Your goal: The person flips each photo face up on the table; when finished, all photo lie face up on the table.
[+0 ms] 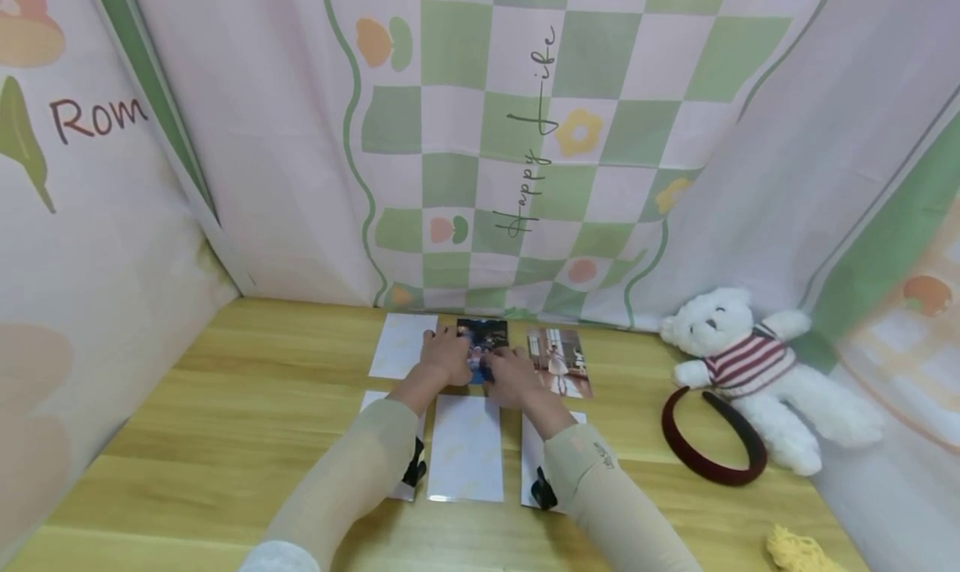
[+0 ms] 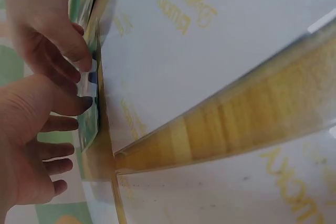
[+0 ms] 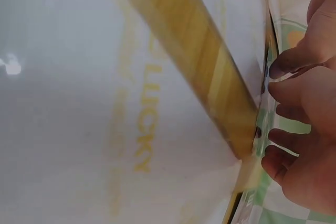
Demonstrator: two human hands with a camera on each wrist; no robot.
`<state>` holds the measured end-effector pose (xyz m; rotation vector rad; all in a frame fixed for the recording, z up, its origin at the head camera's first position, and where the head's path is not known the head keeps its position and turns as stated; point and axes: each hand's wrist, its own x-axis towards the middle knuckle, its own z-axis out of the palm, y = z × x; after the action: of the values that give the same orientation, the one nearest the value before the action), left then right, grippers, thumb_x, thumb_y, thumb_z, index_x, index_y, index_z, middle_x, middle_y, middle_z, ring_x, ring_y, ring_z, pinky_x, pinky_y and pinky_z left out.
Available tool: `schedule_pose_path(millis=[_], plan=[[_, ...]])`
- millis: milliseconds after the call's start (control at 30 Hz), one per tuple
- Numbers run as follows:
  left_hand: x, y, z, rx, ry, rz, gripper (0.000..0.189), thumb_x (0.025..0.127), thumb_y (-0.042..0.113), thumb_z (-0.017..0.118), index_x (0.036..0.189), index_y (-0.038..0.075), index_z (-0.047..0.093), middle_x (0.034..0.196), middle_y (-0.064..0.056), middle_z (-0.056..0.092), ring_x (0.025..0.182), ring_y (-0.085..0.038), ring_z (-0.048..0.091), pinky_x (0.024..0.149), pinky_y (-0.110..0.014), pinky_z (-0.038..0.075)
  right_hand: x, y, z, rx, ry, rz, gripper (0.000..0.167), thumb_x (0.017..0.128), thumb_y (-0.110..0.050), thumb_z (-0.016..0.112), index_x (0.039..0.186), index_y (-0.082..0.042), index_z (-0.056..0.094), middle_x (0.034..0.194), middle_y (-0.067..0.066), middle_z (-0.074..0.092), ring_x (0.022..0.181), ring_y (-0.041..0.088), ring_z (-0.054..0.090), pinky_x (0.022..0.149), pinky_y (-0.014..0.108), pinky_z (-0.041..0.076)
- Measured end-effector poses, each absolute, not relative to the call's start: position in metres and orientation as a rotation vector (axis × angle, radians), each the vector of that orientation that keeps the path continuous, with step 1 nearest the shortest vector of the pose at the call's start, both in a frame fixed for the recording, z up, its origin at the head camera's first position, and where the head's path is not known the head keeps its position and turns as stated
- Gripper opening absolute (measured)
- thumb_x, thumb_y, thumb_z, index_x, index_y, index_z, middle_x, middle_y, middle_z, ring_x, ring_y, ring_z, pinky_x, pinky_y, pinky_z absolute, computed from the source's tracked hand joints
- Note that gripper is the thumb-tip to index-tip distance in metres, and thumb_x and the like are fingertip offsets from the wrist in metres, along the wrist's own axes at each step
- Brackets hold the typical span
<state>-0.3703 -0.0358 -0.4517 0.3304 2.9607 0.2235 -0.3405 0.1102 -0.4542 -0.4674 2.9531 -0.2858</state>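
Both hands are at a dark, blue-toned photo print (image 1: 483, 335) in the middle of the back row. My left hand (image 1: 444, 359) touches its left side, thumb toward the print and the other fingers fairly straight and spread in the left wrist view. From the right, my right hand (image 1: 513, 376) meets the same print, thumb and loosely bent fingertips at its surface in the right wrist view. Beside them lie a face-up print of a figure in a pale dress (image 1: 557, 362) and a white print back (image 1: 400, 347). Part of the dark print is hidden under the fingers.
The front row holds three white print backs, the middle one (image 1: 465, 451) fully visible, the outer two partly under my forearms. At right lie a white teddy bear (image 1: 750, 363), a dark red headband (image 1: 708, 470) and yellow yarn (image 1: 798, 551). A patterned curtain (image 1: 525, 138) hangs behind the table.
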Motion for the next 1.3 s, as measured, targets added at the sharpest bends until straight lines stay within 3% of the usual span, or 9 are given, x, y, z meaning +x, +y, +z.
schedule_pose_path(millis=[167, 267, 433, 533, 667, 767, 833, 1067, 1300], plan=[[-0.372, -0.044, -0.449, 0.367, 2.98, 0.231, 0.049, 0.093, 0.027, 0.069, 0.14, 0.014, 0.062, 0.158, -0.01, 0.052, 0.149, -0.032, 0.044, 0.13, -0.055, 0.029, -0.341, 0.106, -0.453, -0.483, 2.941, -0.414, 0.055, 0.104, -0.021, 0.058, 0.154, -0.001, 0.044, 0.159, 0.026, 0.046, 0.15, 0.046, 0.039, 0.127, 0.06, 0.033], [-0.374, -0.056, -0.447, 0.367, 2.983, 0.285, 0.059, 0.094, 0.024, 0.067, 0.15, 0.008, 0.053, 0.162, -0.012, 0.049, 0.154, -0.031, 0.041, 0.134, -0.055, 0.02, -0.341, 0.102, -0.453, -0.483, 2.917, -0.603, 0.055, 0.104, -0.017, 0.056, 0.154, 0.003, 0.041, 0.158, 0.029, 0.046, 0.15, 0.047, 0.039, 0.128, 0.06, 0.032], [-0.378, -0.082, -0.451, 0.334, 2.946, 0.407, 0.059, 0.099, 0.021, 0.059, 0.153, -0.001, 0.046, 0.165, -0.019, 0.041, 0.158, -0.034, 0.033, 0.136, -0.057, 0.01, -0.34, 0.091, -0.451, -0.487, 2.824, -0.949, 0.057, 0.103, -0.009, 0.053, 0.155, 0.007, 0.037, 0.144, 0.03, 0.058, 0.138, 0.046, 0.053, 0.122, 0.061, 0.041], [-0.38, -0.102, -0.457, 0.314, 2.913, 0.437, 0.059, 0.102, 0.018, 0.053, 0.154, -0.006, 0.041, 0.166, -0.023, 0.038, 0.159, -0.037, 0.03, 0.136, -0.058, 0.008, -0.338, 0.081, -0.45, -0.483, 2.748, -1.105, 0.058, 0.102, -0.008, 0.053, 0.155, 0.007, 0.035, 0.146, 0.03, 0.057, 0.138, 0.047, 0.053, 0.127, 0.067, 0.028], [-0.381, -0.132, -0.463, 0.325, 2.861, 0.419, 0.058, 0.101, 0.012, 0.045, 0.154, -0.01, 0.037, 0.168, -0.027, 0.031, 0.161, -0.041, 0.024, 0.135, -0.06, 0.006, -0.333, 0.07, -0.448, -0.404, 2.58, -1.304, 0.059, 0.102, -0.011, 0.053, 0.157, 0.004, 0.033, 0.16, 0.03, 0.042, 0.148, 0.048, 0.043, 0.129, 0.067, 0.023], [-0.38, -0.153, -0.46, 0.368, 2.795, 0.429, 0.062, 0.098, 0.007, 0.042, 0.156, -0.011, 0.032, 0.171, -0.027, 0.023, 0.162, -0.043, 0.016, 0.134, -0.063, 0.005, -0.331, 0.064, -0.445, -0.341, 2.457, -1.432, 0.06, 0.103, -0.01, 0.052, 0.158, 0.003, 0.032, 0.163, 0.03, 0.038, 0.148, 0.048, 0.043, 0.125, 0.06, 0.037], [-0.378, -0.164, -0.457, 0.389, 2.744, 0.463, 0.068, 0.094, 0.003, 0.043, 0.158, -0.01, 0.028, 0.172, -0.027, 0.018, 0.162, -0.045, 0.012, 0.133, -0.064, 0.004, -0.331, 0.06, -0.444, -0.315, 2.402, -1.487, 0.061, 0.102, -0.011, 0.053, 0.158, 0.003, 0.032, 0.163, 0.03, 0.037, 0.149, 0.049, 0.042, 0.125, 0.06, 0.038], [-0.375, -0.182, -0.452, 0.431, 2.638, 0.557, 0.082, 0.084, -0.001, 0.045, 0.162, -0.006, 0.02, 0.174, -0.023, 0.009, 0.163, -0.045, 0.004, 0.133, -0.063, -0.002, -0.332, 0.05, -0.442, -0.234, 2.285, -1.578, 0.062, 0.103, -0.013, 0.055, 0.159, 0.001, 0.03, 0.167, 0.028, 0.031, 0.156, 0.047, 0.031, 0.128, 0.06, 0.031], [-0.377, -0.197, -0.454, 0.441, 2.562, 0.624, 0.084, 0.092, 0.0, 0.053, 0.165, 0.0, 0.012, 0.176, -0.019, 0.001, 0.164, -0.042, -0.004, 0.134, -0.061, 0.0, -0.333, 0.042, -0.441, -0.175, 2.211, -1.647, 0.064, 0.104, -0.016, 0.054, 0.161, -0.002, 0.028, 0.169, 0.027, 0.027, 0.157, 0.045, 0.028, 0.13, 0.06, 0.028]])
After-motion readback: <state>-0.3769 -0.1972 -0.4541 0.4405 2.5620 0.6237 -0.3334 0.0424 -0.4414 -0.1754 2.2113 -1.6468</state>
